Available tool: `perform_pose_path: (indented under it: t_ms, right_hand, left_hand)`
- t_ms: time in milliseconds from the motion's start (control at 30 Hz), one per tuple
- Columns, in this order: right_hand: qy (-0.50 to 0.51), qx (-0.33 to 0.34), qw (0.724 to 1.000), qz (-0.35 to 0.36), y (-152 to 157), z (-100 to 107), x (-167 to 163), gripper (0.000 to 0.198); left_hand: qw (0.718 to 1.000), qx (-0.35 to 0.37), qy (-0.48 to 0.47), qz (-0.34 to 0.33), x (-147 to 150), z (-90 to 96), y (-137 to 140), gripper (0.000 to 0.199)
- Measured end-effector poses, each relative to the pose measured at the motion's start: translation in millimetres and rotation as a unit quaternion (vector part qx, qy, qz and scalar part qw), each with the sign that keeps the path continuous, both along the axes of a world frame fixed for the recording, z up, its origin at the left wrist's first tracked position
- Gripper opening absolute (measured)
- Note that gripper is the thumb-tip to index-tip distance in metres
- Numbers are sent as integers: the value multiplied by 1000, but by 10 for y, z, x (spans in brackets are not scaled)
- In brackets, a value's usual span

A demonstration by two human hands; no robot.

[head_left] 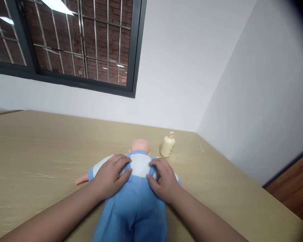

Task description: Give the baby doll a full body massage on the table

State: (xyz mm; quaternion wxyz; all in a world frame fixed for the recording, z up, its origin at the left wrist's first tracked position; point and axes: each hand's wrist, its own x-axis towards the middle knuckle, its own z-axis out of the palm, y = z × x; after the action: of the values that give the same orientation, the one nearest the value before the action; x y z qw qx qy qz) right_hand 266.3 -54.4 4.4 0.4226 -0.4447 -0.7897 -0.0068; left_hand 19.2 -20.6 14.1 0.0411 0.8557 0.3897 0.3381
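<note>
A baby doll [140, 166] in blue overalls and a white top with blue cuffs lies stretched out on the table, its bald head pointing away from me. No face shows, and its back seems to be up. My left hand [113, 174] is closed around the left side of its upper back, thumb and fingers curved at the blue strap. On the other side, my right hand [164, 178] grips the doll the same way, covering most of that sleeve. One doll arm reaches out to the left. The lower legs run out of view.
Beyond the doll's head, slightly right, stands a cream pump bottle [168, 145]. Near it lie a small bluish bit [177, 157] and a thin pale strand [202, 148]. The tan-covered table [40, 151] meets white walls [179, 67] and a barred window [91, 43].
</note>
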Motion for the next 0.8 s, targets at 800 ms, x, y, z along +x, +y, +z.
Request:
perform_pose_path:
  t_ms: [800]
  right_hand:
    - [32,-329,937,-114,92,52,123,34]
  left_hand:
    - [957,-281,34,-64,-133,275,-80,52]
